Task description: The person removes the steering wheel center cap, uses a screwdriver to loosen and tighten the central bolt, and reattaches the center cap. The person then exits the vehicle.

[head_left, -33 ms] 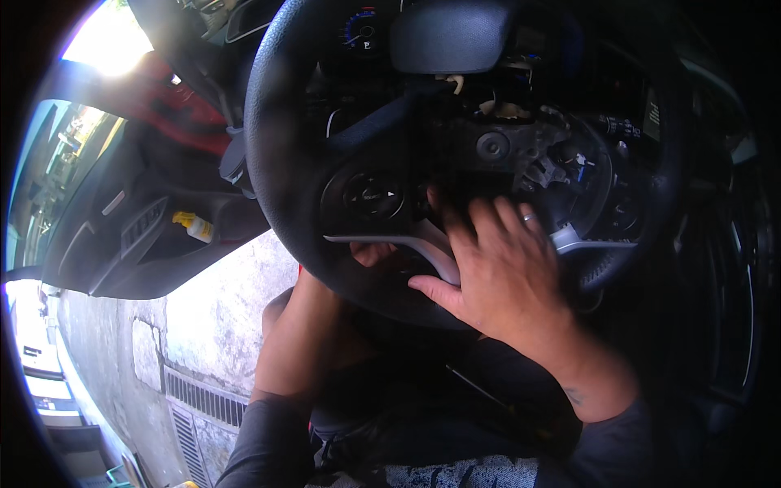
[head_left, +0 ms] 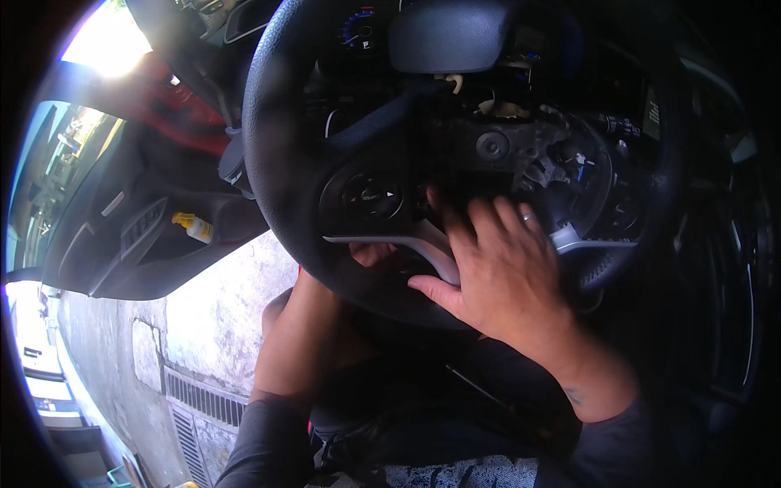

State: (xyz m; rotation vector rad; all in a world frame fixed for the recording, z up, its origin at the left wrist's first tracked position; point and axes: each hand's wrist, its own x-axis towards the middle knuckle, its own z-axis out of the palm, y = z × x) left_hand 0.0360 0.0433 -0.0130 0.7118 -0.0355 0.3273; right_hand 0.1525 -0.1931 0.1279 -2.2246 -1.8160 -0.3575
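A black steering wheel (head_left: 259, 138) has its centre cover off, exposing a round hub (head_left: 491, 145) and metal bracket parts. My right hand (head_left: 508, 268) lies over the lower left spoke, thumb along the silver trim (head_left: 427, 250) and fingers bent over its inner edge into the opening, tips partly in shadow. My left hand (head_left: 370, 253) reaches under that same spoke from below, fingers curled; what they hold is hidden behind the wheel. Just above sits the left button pad (head_left: 370, 195).
A screwdriver (head_left: 472, 382) lies below the wheel over my dark-clothed lap. The open door (head_left: 114, 244) at left has a yellow-capped bottle (head_left: 195, 228) in its pocket, with concrete ground (head_left: 203, 325) and a drain grate beneath. The instrument cluster (head_left: 362, 32) is behind the wheel.
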